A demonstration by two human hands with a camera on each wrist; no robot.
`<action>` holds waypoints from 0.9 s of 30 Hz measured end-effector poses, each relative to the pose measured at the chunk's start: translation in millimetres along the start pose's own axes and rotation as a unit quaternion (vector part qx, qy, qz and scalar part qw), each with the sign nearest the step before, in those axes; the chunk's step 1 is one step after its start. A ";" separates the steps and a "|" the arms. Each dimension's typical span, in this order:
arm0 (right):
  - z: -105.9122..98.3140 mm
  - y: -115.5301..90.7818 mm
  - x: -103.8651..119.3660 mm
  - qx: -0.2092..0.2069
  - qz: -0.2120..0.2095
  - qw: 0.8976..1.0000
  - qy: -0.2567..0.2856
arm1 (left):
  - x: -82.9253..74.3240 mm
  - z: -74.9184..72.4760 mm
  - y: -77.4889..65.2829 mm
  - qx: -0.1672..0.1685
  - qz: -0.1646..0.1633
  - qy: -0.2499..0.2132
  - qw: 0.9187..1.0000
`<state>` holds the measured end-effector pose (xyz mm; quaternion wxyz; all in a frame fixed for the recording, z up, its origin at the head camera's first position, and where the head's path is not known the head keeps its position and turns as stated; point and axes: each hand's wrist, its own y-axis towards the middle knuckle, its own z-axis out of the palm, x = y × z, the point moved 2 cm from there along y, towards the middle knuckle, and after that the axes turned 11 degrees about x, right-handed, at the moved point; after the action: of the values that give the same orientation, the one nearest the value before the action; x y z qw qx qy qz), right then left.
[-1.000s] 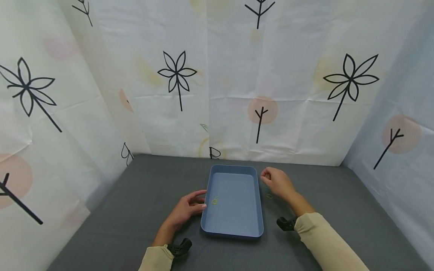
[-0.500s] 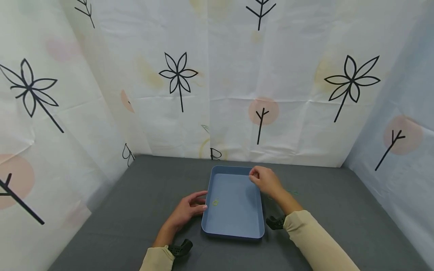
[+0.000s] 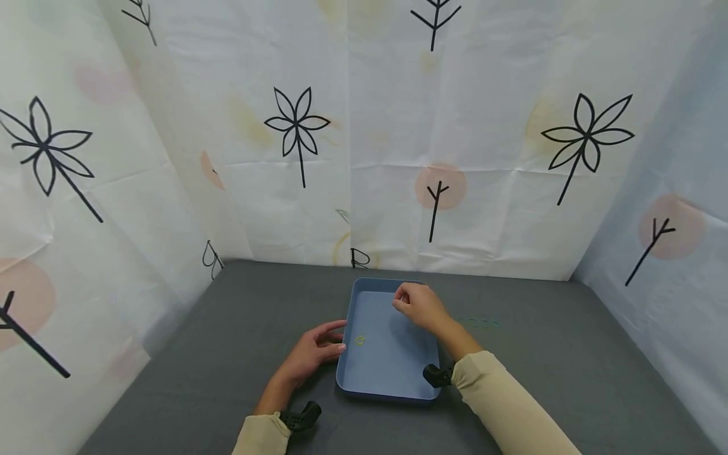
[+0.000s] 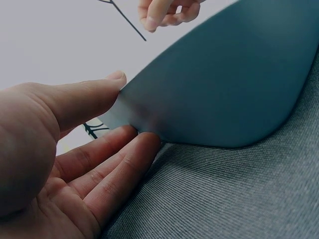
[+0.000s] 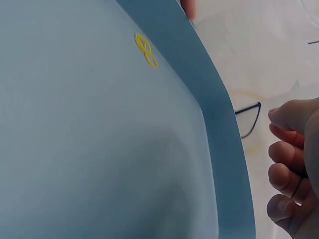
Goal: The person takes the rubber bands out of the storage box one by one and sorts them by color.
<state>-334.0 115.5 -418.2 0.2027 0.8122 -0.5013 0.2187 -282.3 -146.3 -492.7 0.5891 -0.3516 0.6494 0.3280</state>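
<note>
A shallow blue tray point(image 3: 392, 393) sits on the grey cloth. Thin yellow loops point(image 5: 145, 50), like small rubber bands, lie together on its floor near the left wall. My left hand point(image 3: 309, 354) is at the tray's left side, its thumb by the rim and its extended fingertips against the outer wall in the left wrist view. Above the far right part of the tray is my right hand point(image 3: 422, 308), its fingers curled in and the thumb near the index finger. Whatever may lie between those fingertips is too small or hidden to see.
Several small green loops point(image 3: 483, 323) lie in a row on the grey cloth point(image 3: 534, 354) right of the tray, partly behind the right forearm. A pale patterned curtain point(image 3: 387, 126) borders the table at the back and both sides. Each wrist wears a dark strap-on device point(image 3: 301, 416).
From beside the tray's right edge, my right hand has moved left over the tray. The green loops on the cloth have come into view behind that arm. My left hand stays at the tray.
</note>
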 end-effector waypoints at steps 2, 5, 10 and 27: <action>4.3 3.0 3.9 0.007 -0.007 1.000 0.003 | -0.5 -0.1 -0.7 -0.001 -0.001 0.000 1.000; 11.2 6.8 10.3 0.018 -0.013 1.000 0.003 | -0.7 -0.1 -1.1 0.000 -0.003 0.001 1.000; 24.0 12.4 22.3 0.040 -0.015 0.999 -0.005 | 0.1 -1.3 -0.4 -0.001 -0.008 0.005 1.000; 53.8 21.5 24.4 0.107 -0.030 0.994 0.000 | 1.8 -1.9 1.5 0.000 -0.005 0.003 1.000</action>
<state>-335.4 59.4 -446.5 0.1206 0.8440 -0.4506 0.2647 -284.7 -147.3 -494.3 0.5892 -0.3560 0.6490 0.3238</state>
